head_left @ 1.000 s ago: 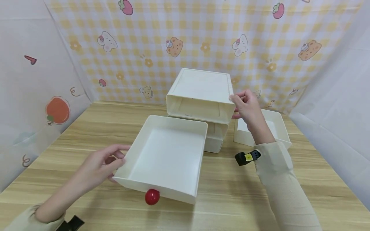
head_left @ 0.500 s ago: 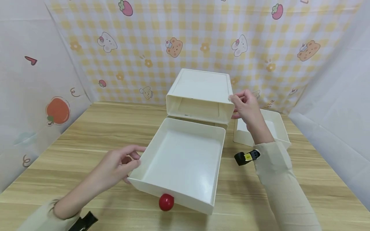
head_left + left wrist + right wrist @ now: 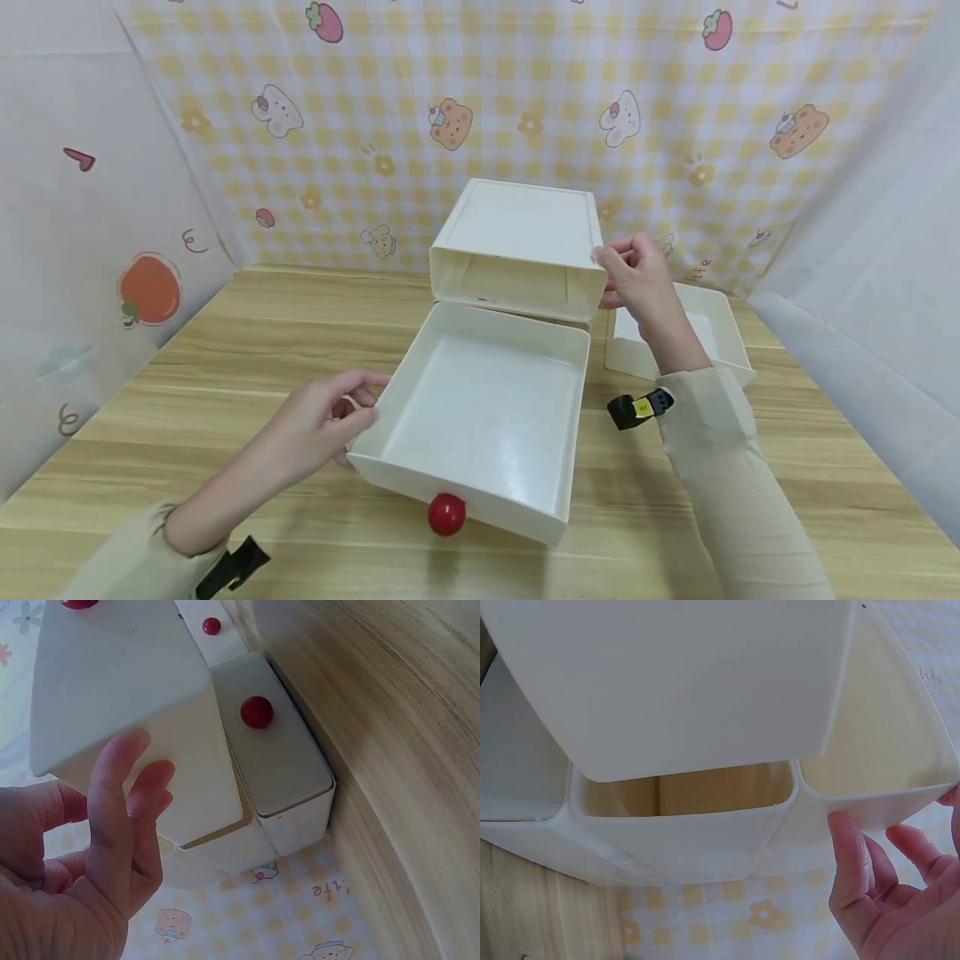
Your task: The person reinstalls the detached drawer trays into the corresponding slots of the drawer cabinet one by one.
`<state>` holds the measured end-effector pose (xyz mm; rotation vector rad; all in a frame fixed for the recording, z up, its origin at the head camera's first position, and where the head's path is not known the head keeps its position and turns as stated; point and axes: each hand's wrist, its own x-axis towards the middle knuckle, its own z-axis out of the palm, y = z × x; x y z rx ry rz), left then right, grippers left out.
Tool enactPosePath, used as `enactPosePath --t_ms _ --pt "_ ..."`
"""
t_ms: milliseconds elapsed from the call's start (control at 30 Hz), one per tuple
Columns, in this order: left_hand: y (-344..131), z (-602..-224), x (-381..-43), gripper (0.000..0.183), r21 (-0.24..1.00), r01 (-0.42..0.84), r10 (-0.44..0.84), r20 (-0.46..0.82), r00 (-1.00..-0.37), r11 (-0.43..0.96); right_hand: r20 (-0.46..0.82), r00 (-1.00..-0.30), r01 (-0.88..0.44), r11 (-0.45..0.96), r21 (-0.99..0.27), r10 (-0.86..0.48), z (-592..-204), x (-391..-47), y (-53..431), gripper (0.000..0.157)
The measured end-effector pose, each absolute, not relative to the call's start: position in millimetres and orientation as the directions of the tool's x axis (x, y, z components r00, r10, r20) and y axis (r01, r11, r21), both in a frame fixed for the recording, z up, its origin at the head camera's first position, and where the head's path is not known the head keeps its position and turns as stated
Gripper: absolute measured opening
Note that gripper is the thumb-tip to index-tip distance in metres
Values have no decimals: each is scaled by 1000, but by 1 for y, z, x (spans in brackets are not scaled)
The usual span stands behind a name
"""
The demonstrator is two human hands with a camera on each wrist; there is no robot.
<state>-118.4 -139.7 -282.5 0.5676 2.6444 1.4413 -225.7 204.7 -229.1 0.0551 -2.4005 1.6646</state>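
A white drawer (image 3: pixel 480 425) with a red round knob (image 3: pixel 447 514) hangs tilted above the table, its back edge at the middle opening of a stack of white drawer cases. My left hand (image 3: pixel 326 421) pinches its left wall near the front. The top case (image 3: pixel 528 221) is hollow at the front, and my right hand (image 3: pixel 641 279) grips its right front edge. In the right wrist view, the middle case (image 3: pixel 682 844) shows a gap under the drawer. The bottom case's drawer front (image 3: pixel 281 750), with a red knob (image 3: pixel 257 712), sits flush in the left wrist view.
A second loose white drawer (image 3: pixel 716 333) stands on the table right of the stack, behind my right forearm. The wooden table (image 3: pixel 315 325) meets a checked cloth backdrop (image 3: pixel 337 150). White cloth hangs at both sides.
My left hand has carried the drawer rightward, bringing its back edge in front of the middle opening. Over the last half second its front has risen slightly. My right hand keeps its grip.
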Motion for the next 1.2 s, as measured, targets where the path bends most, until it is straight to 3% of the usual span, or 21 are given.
enactPosePath --t_ms 867,1200 --pt "-130 -278 -121 35 794 300 338 128 -933 528 194 -976 -146 371 -917 96 -229 -225 204 14" --pt "-124 -284 -133 36 846 221 313 69 -947 484 196 -976 -150 363 -919 91 -229 -226 204 13"
